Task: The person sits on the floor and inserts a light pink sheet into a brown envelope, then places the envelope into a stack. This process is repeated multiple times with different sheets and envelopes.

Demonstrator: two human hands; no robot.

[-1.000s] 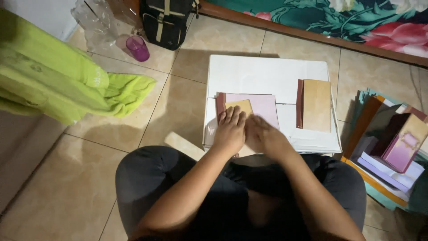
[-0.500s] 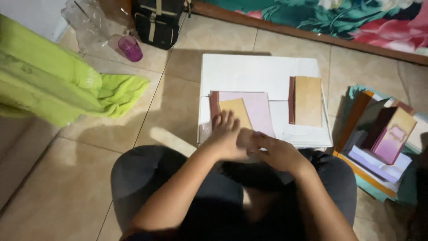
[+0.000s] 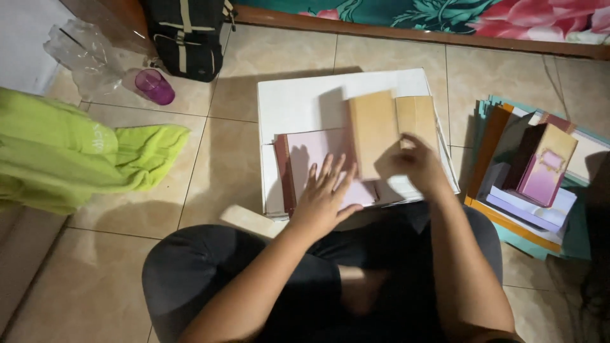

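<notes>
Seated on the tiles, a person's left hand (image 3: 324,194) lies open and flat on a pink sheet (image 3: 318,159) atop the white board (image 3: 298,101), right hand (image 3: 416,166) clamped on a tan card (image 3: 372,133) best lowered squarely, edges aligned

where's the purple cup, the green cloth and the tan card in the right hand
purple cup (image 3: 154,86), head view, on its side wall
green cloth (image 3: 70,152), head view, mid fold
tan card (image 3: 372,133), head view, centre of its face

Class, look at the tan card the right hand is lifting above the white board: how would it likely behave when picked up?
The tan card looks stiff: the right hand lifts it by one edge and it stays flat. It is probably light, being thin. It might slide easily on the white board.
</notes>
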